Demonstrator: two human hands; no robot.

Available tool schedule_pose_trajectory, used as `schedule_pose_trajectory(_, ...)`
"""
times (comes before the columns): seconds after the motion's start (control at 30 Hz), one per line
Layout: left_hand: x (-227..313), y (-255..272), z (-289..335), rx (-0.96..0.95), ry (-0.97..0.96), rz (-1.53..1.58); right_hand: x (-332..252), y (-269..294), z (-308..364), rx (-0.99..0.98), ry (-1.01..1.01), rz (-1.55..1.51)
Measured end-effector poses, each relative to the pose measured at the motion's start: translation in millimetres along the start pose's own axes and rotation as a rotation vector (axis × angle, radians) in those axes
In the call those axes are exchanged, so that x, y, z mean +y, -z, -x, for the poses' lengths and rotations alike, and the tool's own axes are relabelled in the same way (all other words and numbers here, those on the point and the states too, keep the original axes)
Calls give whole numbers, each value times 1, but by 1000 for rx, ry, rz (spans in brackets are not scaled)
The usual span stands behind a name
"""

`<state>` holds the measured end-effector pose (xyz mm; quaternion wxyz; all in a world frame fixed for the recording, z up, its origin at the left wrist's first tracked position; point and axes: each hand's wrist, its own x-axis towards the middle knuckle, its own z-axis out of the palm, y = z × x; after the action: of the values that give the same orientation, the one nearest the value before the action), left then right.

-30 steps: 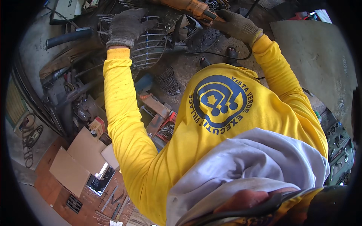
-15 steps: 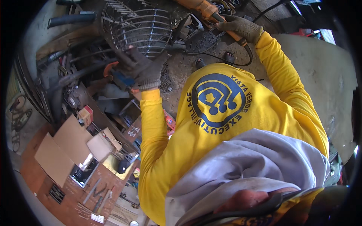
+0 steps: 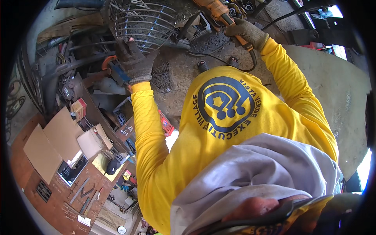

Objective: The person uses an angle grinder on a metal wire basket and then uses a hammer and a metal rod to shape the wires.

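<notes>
My left hand (image 3: pixel 136 62), in a grey-brown knit glove with a bare fingertip showing, reaches to the lower left side of a curved grille of metal rods (image 3: pixel 145 24). Its fingers are stretched and the thumb side spreads away; whether they touch the rods is unclear. My right hand (image 3: pixel 247 33), gloved too, is closed round the rear handle of an orange angle grinder (image 3: pixel 217 9), whose working end runs out of view at the top. A black cord loops down from the handle. Near my left hand lie a blue-and-orange tool (image 3: pixel 116 70) and a coil of wire (image 3: pixel 161 76).
At lower left, a brown workbench (image 3: pixel 29 186) carries an opened cardboard box (image 3: pixel 44 150), a red box (image 3: pixel 78 109) and several hand tools (image 3: pixel 85 192). Dark bars and pipes (image 3: pixel 84 58) crowd the left. A large grey sheet (image 3: pixel 325 90) stands at right.
My left hand has moved left and slightly up beside the grille, its fingers less blurred. The view has shifted a little, and the grinder stays in my right hand.
</notes>
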<state>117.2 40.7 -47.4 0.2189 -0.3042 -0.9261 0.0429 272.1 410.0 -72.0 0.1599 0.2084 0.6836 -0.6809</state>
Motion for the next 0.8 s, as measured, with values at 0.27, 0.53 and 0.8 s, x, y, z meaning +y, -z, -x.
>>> schedule_pose_trajectory(0.27, 93, 39, 28, -59, 155, 963, -15, -10, 38, 54, 78, 47)
schedule_pose_trajectory(0.53, 251, 75, -63, -221, 499, 2133, -2, -28, 95, 723, 465, 616)
schedule_pose_trajectory(0.8, 264, 51, -44, -222, 554, 2126, -11, -3, 109, -6, 34, -308)
